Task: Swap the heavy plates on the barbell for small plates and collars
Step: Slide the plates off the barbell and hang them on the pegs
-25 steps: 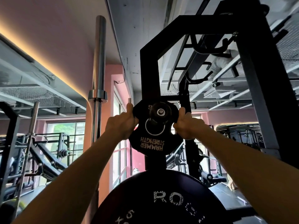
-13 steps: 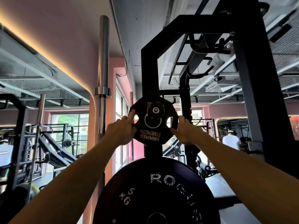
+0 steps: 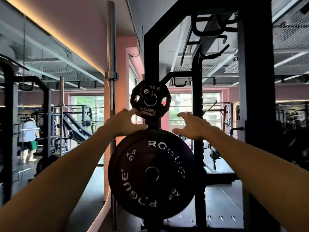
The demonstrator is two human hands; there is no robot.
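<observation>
Now both hands are off the small plate, which a second ago they held by its rim at either side of the storage peg. The plate hangs alone on the peg of the black rack, its "HAMMER STRENGTH" lettering upside down and a 2.5 mark at its top edge. The left hand has dropped below it, fingers spread wide and holding nothing, its fingertips just beside the plate's lower left edge and its thumb over the top rim of the 5 kg plate stored beneath. The right hand hovers apart from both plates, its grip wide and empty too. A bare barbell stands upright just left of the rack; a person stands far left among other machines. Judged from this, the small plate stays racked for the moment, and the hands seem to be shifting toward the 5 kg plate; no small plate has yet left for the bar.
</observation>
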